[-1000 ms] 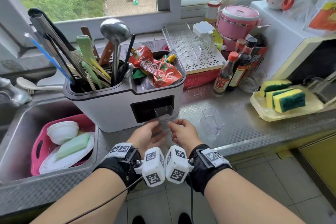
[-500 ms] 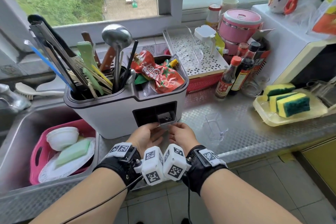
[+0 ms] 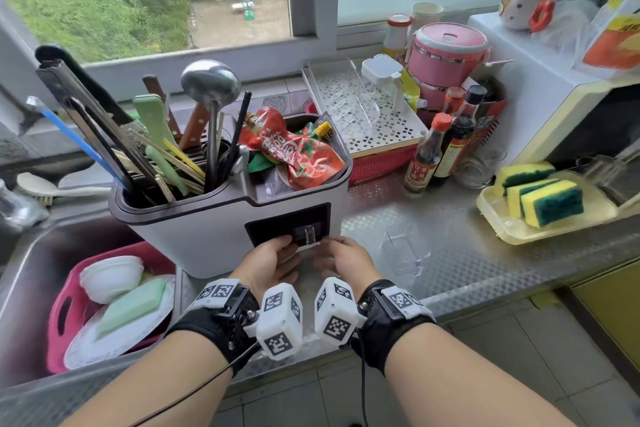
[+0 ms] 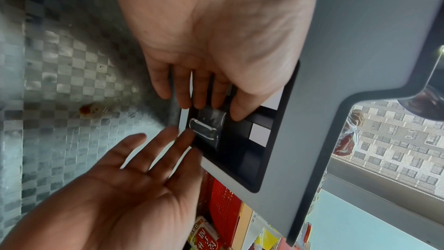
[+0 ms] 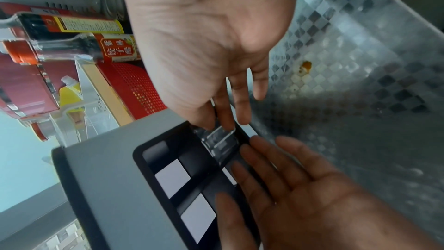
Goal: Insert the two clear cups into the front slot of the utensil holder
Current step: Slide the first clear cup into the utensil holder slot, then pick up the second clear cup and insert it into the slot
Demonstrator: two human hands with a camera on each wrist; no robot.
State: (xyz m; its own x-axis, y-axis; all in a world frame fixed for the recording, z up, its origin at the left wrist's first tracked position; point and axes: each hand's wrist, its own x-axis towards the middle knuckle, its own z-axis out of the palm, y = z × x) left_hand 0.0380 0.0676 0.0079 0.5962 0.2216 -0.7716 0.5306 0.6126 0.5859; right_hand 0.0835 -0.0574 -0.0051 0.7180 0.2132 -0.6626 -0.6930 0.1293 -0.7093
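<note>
The white utensil holder [image 3: 207, 236] stands on the steel counter, its dark front slot [image 3: 273, 224] facing me. One clear cup [image 3: 308, 235] sits inside the right part of the slot, its small handle sticking out. My left hand [image 3: 273, 260] and right hand [image 3: 346, 260] flank it, straight fingers touching its front. The left wrist view shows the left fingertips [image 4: 201, 102] on the cup [image 4: 209, 126]. In the right wrist view the right fingertips [image 5: 225, 123] are on the cup [image 5: 221, 140]. A second clear cup [image 3: 405, 250] lies on the counter right of the holder.
The sink [image 3: 27, 274] at the left holds a pink basket [image 3: 60, 319] with dishes. Sauce bottles [image 3: 429, 156], a red basket [image 3: 381, 163] and a tray of sponges [image 3: 547, 218] stand to the right. Utensils and sauce packets fill the holder's top.
Both hands carried the clear cup forward from in front of the holder into the slot. Their fingers, which held it, now lie straight against its front.
</note>
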